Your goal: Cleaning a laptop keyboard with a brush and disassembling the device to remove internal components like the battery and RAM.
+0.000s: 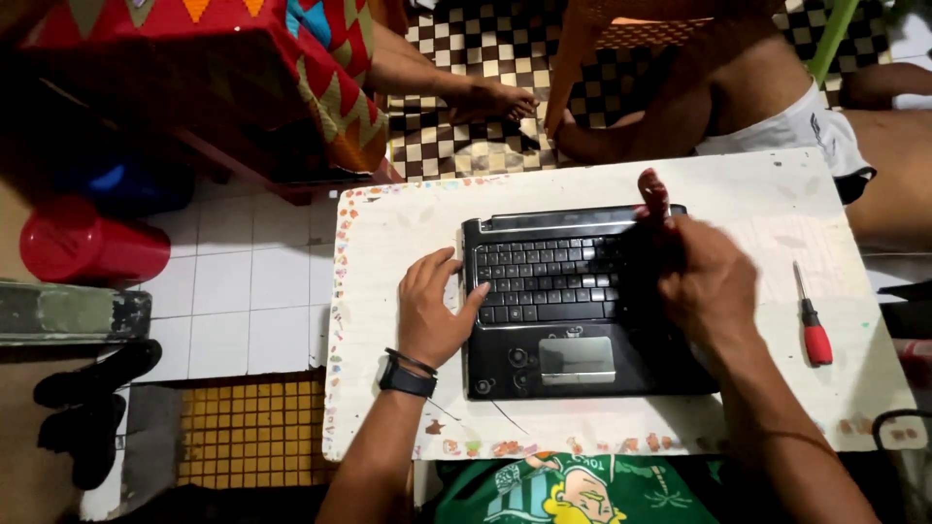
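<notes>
White floor tiles, a patch of yellow mosaic and a stretch of brown-and-cream checkered flooring surround a small white table [408, 233] whose edges are flecked with coloured paint. On it a black laptop base [573, 301] is laid flat, keyboard up, its silver touchpad [577, 358] towards the person.

The left hand [432, 306] is rested on the table against the left edge of the laptop base, fingers loosely spread and the thumb touching the keyboard's corner; nothing is held in it. A black wristband [406, 376] is worn on that wrist. The right hand [704, 281] is placed over the right side of the keyboard, closed around a tool with a dark red handle [654, 194] that sticks up beyond the fingers; the tool's tip is hidden and the hand is blurred.

A red-handled screwdriver [812, 325] is seen lying on the table, well apart to the right. A red cylindrical container [87, 247] lies on the floor at left, and black shoes [87, 398] are seen below it. Bare legs of other people are visible beyond the table.
</notes>
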